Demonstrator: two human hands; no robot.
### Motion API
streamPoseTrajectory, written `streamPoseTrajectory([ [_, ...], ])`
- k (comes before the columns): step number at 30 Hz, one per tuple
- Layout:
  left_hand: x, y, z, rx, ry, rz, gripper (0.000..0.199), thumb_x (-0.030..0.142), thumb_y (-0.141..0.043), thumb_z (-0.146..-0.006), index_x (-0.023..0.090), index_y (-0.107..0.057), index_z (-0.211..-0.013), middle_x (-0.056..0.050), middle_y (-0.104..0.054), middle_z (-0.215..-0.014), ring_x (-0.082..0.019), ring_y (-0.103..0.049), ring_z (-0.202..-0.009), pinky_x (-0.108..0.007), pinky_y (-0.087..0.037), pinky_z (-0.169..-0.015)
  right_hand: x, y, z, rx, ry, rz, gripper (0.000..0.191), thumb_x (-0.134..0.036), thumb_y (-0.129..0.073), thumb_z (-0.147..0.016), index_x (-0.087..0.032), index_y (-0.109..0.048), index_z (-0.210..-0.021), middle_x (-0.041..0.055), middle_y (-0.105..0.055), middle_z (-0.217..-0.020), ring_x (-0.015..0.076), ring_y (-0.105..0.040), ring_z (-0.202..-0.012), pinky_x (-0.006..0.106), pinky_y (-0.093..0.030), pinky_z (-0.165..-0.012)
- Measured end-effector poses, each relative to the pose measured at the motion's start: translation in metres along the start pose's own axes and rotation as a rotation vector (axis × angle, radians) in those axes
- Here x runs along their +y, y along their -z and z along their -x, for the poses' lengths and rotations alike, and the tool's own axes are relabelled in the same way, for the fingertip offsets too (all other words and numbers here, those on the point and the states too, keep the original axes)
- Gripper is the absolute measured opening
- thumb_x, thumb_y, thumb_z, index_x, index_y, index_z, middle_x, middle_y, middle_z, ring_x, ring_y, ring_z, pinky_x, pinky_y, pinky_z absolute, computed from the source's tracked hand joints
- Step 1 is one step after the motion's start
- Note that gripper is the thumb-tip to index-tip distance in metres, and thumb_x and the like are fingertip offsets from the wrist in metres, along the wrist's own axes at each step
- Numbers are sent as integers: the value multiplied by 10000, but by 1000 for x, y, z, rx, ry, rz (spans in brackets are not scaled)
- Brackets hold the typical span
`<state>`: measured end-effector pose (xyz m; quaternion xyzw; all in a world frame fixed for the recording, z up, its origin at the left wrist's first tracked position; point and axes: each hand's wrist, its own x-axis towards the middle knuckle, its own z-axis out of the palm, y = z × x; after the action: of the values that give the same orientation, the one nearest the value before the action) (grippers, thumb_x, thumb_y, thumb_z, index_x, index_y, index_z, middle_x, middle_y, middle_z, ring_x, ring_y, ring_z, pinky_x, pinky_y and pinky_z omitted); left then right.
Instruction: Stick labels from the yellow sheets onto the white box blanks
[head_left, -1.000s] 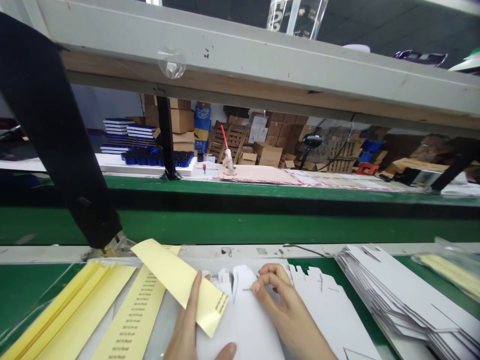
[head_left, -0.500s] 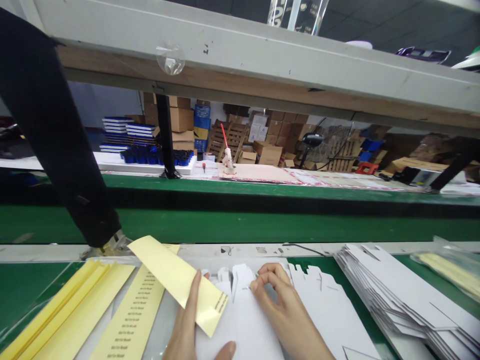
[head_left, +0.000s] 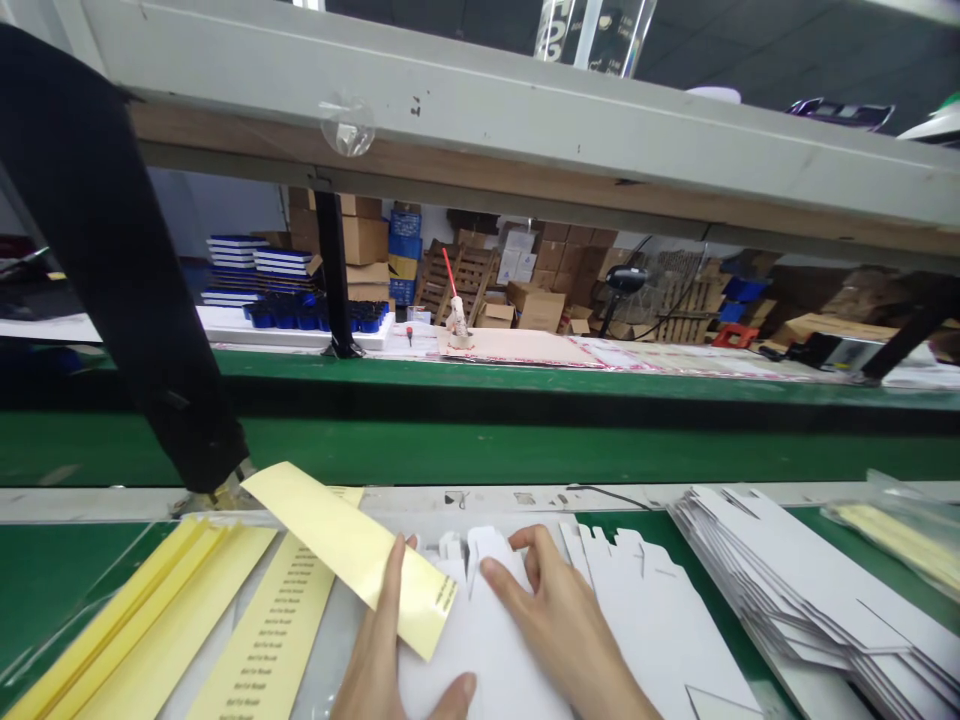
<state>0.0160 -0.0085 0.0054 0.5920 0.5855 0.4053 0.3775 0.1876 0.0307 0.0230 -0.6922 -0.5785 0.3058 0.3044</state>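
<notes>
My left hand (head_left: pixel 382 640) holds a pale yellow sticker strip (head_left: pixel 349 555) with small dark print at its right end. Its thumb lies over a flat white carton (head_left: pixel 499 655). At the carton's slotted top end is my right hand (head_left: pixel 559 610). Thumb and index finger stand apart there, the thumb touching the white board just below the top flap; its other fingers are partly hidden. More flat white cartons (head_left: pixel 667 620) lie under and right of this hand. To the left, a printed yellow sticker sheet (head_left: pixel 262 640) lies beside folded yellow sheets (head_left: pixel 150 620).
A stack of flat white cartons (head_left: pixel 817 600) and a clear bag with yellow sheets (head_left: pixel 900 540) lie at the right. Behind runs a green conveyor belt (head_left: pixel 480 450). A shelf beam (head_left: pixel 480 110) crosses above, and a dark slanted post (head_left: pixel 135 270) stands at left.
My right thumb and index finger have parted from a pinch, and the thumb now rests on the carton further left. My left hand still holds the strip, nearly unmoved.
</notes>
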Motion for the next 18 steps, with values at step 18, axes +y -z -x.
streamPoseTrajectory([
  [18, 24, 26, 0, 221, 97, 223, 536, 527, -360, -829, 290, -257, -1299, 10, -324, -1376, -194, -160, -1313, -395, -77, -1102, 10, 64, -2, -23, -42, -578, 372, -491, -597, -671, -219, -504, -907, -13, -576, -662, 168, -552, -607, 270, -409, -547],
])
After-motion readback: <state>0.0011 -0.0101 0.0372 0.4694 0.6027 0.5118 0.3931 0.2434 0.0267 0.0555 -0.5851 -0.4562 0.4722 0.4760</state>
